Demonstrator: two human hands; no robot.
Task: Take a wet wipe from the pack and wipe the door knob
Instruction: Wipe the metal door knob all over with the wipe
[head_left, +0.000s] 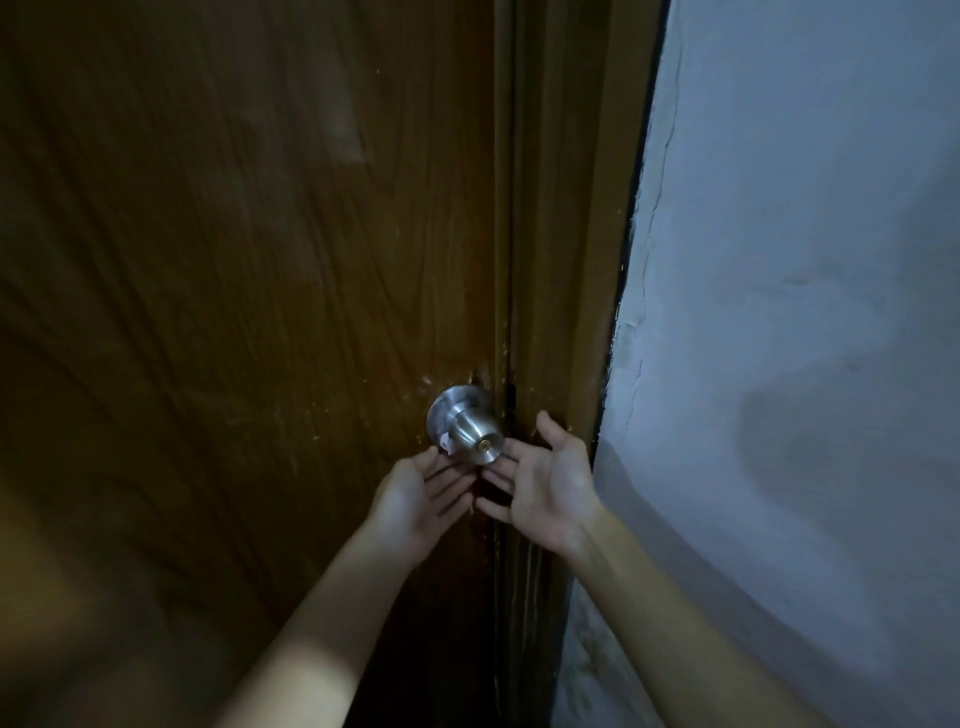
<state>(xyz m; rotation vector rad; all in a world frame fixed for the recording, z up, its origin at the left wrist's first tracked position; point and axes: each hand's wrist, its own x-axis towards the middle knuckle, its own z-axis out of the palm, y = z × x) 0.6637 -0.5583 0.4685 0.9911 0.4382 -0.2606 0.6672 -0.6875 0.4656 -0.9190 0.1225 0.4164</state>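
Note:
A round steel door knob (470, 432) with a brass keyhole sticks out of a dark brown wooden door (234, 312). A small pale scrap (445, 442) clings to the knob's lower left side. My left hand (415, 501) is just below the knob, palm up, fingers spread and pointing toward it. My right hand (550, 480) is to the knob's lower right, palm up and fingers apart, fingertips close to the knob. Neither hand holds anything. No wipe pack is in view.
The door frame (561, 260) runs vertically right of the knob. A pale, cracked plaster wall (805, 312) fills the right side. The scene is dim.

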